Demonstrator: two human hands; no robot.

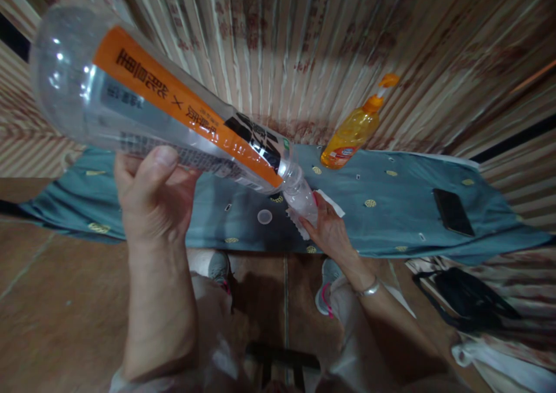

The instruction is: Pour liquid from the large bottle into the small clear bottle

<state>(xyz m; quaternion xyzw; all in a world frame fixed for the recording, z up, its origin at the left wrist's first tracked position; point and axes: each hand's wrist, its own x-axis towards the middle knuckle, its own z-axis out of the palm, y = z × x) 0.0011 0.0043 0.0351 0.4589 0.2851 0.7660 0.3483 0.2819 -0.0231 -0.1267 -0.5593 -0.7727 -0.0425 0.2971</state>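
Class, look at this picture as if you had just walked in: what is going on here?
A person holds a large clear plastic bottle with an orange label tilted, its mouth pointing down. The left hand has a grip on the bottle's body, while the right hand presses a white cloth or paper to the bottle's neck. Below lies a blue-grey patterned cloth, carrying an orange pump bottle of liquid, a small clear round cap and a black phone.
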